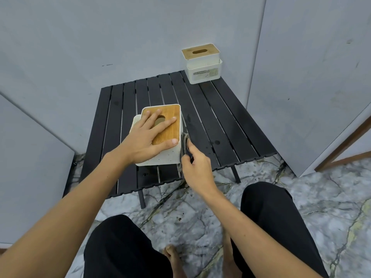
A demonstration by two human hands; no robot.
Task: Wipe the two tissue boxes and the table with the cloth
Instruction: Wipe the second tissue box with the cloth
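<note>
**Wiping box 1 of 2**

A black slatted desk (210, 125). The near tissue box (160, 151) sits at its front, left hand (148, 135) flat on the lid. Right hand (195, 167) pinches the cloth (184, 142) against the box's right side. Likely next: the far tissue box (202, 65), back right corner, then the desk.

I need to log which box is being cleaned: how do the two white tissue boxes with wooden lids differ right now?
The near tissue box sits by the front edge of the black slatted table; the far tissue box stands at the back right corner. The near one is steadied by the left hand flat on its lid while the right hand presses the dark cloth to its side; the far one is untouched. Both have slotted lids.
</note>
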